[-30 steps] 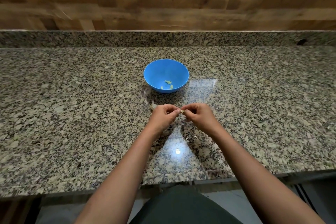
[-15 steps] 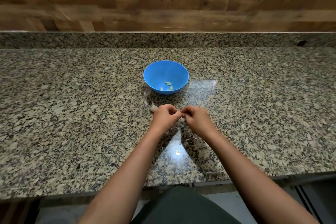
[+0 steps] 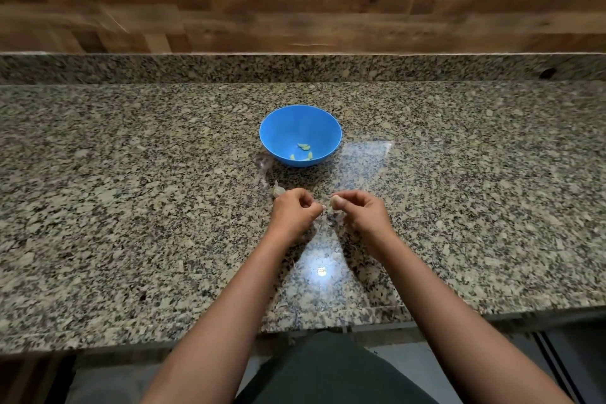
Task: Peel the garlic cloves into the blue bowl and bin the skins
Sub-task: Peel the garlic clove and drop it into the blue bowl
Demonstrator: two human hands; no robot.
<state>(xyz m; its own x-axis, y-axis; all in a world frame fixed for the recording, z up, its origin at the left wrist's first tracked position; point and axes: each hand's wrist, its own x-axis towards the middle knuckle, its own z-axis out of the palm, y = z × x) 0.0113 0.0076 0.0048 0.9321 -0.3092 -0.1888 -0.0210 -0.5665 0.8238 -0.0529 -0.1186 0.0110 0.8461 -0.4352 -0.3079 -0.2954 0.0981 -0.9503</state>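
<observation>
Pinching a clove [image 3: 335, 201], right hand [image 3: 360, 211]; left hand [image 3: 295, 210] nipping skin [image 3: 323, 206], near side of bowl [image 3: 288, 128].

Home kitchen, granite countertop [image 3: 131, 207], wood-look backsplash [image 3: 295, 16]

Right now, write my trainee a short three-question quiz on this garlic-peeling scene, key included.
1. True or false: the round blue plastic bowl already holds a few peeled pale garlic cloves.
2. Pick one. The right hand pinches: A) a single whitish garlic clove; B) a knife; C) the bowl's rim.
3. Short answer: is a bin for the skins anywhere in view on the speckled granite counter?

Key: 1 true; 2 A; 3 no, none is in view.
</observation>
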